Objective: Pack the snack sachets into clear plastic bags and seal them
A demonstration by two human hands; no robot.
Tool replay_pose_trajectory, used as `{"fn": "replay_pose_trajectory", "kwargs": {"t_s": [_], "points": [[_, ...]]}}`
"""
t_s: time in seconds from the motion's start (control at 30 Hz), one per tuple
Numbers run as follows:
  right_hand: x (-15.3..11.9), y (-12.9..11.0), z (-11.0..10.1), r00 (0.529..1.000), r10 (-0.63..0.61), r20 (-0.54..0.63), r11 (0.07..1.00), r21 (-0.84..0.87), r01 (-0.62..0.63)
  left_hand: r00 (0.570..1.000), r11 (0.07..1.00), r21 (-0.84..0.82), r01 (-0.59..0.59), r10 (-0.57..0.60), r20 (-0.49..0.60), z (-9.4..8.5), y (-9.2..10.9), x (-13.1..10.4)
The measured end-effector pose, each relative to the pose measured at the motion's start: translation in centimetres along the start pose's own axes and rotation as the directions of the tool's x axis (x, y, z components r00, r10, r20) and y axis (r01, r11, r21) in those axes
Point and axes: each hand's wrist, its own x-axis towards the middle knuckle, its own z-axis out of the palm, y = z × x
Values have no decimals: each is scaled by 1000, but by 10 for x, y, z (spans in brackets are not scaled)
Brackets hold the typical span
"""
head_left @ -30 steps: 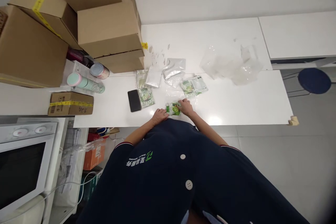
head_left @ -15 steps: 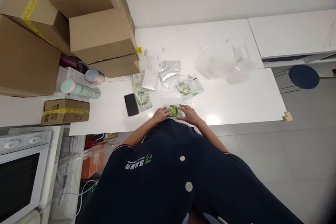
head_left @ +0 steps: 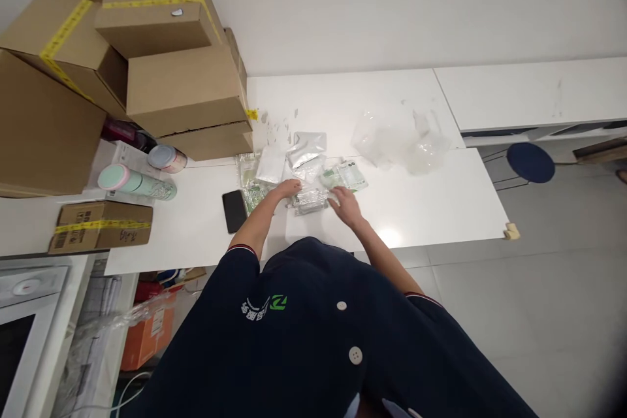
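A piece of clear, crinkled plastic wrap [head_left: 310, 201] lies on the white table close to my body, between my two hands. My left hand [head_left: 288, 189] is at its upper left corner, with the fingers closed on the plastic. By the right edge is my right hand [head_left: 347, 206], its thumb and fingers apart. Whatever the wrap covers cannot be made out. Just beyond it are a silver foil pouch [head_left: 307, 147], a white packet [head_left: 270, 165] and a pale green printed pouch [head_left: 350, 174]. Part of another green printed packet [head_left: 253, 197] shows beside my left forearm.
A black phone [head_left: 234, 211] lies left of my left arm. Stacked cardboard boxes [head_left: 186, 88] stand at the back left, near a mint green bottle [head_left: 137, 181] and a can [head_left: 167, 159]. Loose clear plastic bags [head_left: 396, 144] lie at the back right. A blue stool [head_left: 530, 162] stands beyond the table.
Both hands have moved forward, away from my body. The green packet with a fruit picture, earlier between them, no longer shows; clear plastic lies there now. The camera view has shifted.
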Motion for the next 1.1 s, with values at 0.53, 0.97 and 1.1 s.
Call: {"fn": "replay_pose_trajectory", "kwargs": {"t_s": [0.53,0.97,1.1], "points": [[3,-14,49,909,-173,379,945,-198,262,992,972,207,-114,124,-36,74,31,-62],[41,-7,12,875,125,468,979,-201,-32,987,980,181,78,-102,127,37,23,-27],[5,4,17,977,160,144,983,-114,-144,996,954,295,60,-75,43,38,30,-20]]}}
